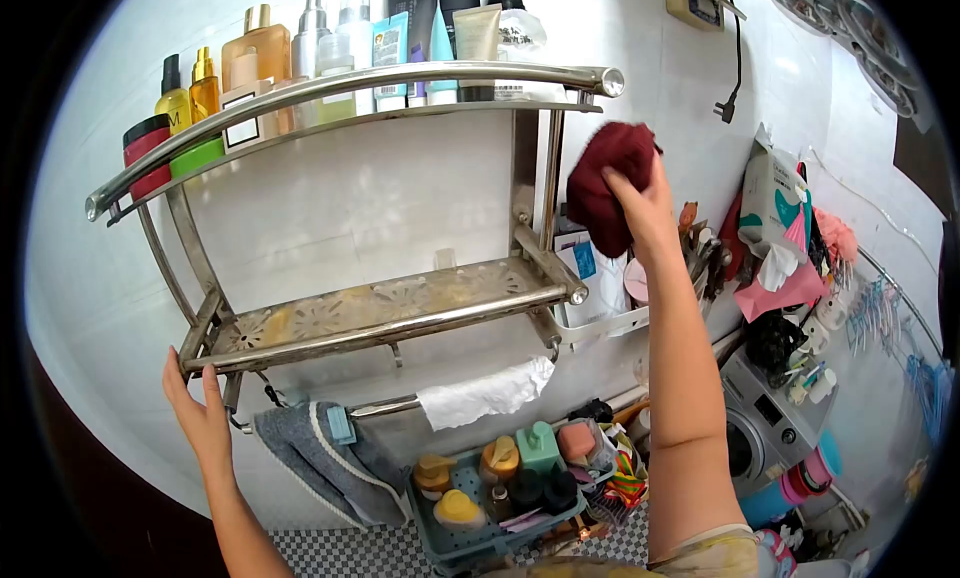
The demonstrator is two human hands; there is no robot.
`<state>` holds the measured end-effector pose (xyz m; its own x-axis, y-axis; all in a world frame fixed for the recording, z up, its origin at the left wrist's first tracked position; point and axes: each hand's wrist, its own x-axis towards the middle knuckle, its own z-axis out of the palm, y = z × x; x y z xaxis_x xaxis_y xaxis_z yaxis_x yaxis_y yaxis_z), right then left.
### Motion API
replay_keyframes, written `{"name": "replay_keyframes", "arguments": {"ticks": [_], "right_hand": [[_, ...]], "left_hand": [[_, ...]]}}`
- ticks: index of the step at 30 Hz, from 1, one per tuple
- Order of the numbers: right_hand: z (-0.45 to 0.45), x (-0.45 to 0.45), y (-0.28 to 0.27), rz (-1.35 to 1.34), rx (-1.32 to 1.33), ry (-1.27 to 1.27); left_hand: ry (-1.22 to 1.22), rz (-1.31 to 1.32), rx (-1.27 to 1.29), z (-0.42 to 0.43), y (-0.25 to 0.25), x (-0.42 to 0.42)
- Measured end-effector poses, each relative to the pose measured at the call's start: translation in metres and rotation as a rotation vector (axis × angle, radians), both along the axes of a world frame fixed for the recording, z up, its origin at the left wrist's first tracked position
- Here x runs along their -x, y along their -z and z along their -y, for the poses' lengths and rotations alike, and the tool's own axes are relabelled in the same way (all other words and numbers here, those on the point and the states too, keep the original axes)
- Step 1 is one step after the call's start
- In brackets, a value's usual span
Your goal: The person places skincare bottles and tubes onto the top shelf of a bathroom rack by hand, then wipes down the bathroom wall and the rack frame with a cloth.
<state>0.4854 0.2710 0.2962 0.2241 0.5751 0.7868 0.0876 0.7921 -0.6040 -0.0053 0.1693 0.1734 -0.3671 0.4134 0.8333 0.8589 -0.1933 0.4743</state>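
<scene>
A dark red cloth point(603, 188) is bunched in my right hand point(651, 213), raised at the right end of a two-tier metal wall shelf point(380, 328). The thumb presses on the cloth from the front; the other fingers are mostly hidden behind it. My left hand point(200, 418) touches the left front corner of the lower tier, its fingers stretched upward and apart. The pierced lower tier carries no bottles. Several bottles, tubes and jars, among them an amber bottle point(257, 48) and a red jar point(147, 153), stand on the upper tier point(360, 78).
Under the shelf hang a grey towel point(335, 468) and a white cloth point(488, 393). A teal basket point(450, 543) of bottles stands below. To the right are a white wall caddy point(610, 323), a washing machine point(775, 418) and a dangling plug point(726, 109).
</scene>
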Motion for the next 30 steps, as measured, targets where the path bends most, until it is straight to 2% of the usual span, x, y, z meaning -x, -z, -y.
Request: {"name": "replay_keyframes", "arguments": {"ticks": [1,4,7,9,11,13,15,16,17,21,26,27,29,30], "right_hand": [[-0.003,0.001,-0.008,0.078,0.0,0.018],[-0.019,0.018,-0.018,0.07,-0.022,-0.1],[-0.034,0.029,-0.012,0.226,-0.027,0.096],[-0.034,0.027,0.002,0.193,0.025,0.04],[-0.037,0.018,0.024,0.365,0.11,0.206],[-0.018,0.013,0.031,0.41,0.205,0.174],[-0.012,0.007,0.035,0.339,0.22,-0.003],[-0.008,0.008,0.031,0.259,0.212,0.057],[-0.002,0.008,0.025,0.14,0.171,-0.034],[-0.004,0.019,-0.013,0.119,-0.103,0.155],[-0.034,0.025,-0.029,0.283,-0.155,0.412],[-0.036,0.023,-0.03,0.284,-0.15,0.412],[-0.037,0.019,-0.033,0.148,-0.097,0.205],[-0.036,0.02,-0.033,0.07,-0.105,0.229]], "left_hand": [[0.002,0.0,0.004,0.0,0.001,0.0],[0.006,-0.011,-0.036,-0.003,0.002,0.001],[0.001,-0.005,-0.04,-0.003,0.002,0.001],[-0.006,-0.014,-0.027,-0.002,0.002,0.002],[-0.006,-0.01,-0.027,-0.002,0.002,0.002],[-0.004,0.003,-0.021,-0.003,0.004,0.001],[-0.036,-0.05,-0.039,-0.002,0.002,0.001],[-0.037,-0.051,-0.039,-0.002,0.002,0.002],[-0.023,-0.043,-0.04,-0.002,0.002,0.002],[0.002,-0.02,-0.015,-0.003,0.004,0.008],[-0.004,-0.024,-0.016,-0.002,0.004,0.006],[-0.004,-0.018,-0.02,-0.002,0.004,0.005],[-0.01,-0.017,-0.018,-0.001,0.003,0.004],[-0.016,-0.018,-0.017,-0.001,0.002,0.003]]}}
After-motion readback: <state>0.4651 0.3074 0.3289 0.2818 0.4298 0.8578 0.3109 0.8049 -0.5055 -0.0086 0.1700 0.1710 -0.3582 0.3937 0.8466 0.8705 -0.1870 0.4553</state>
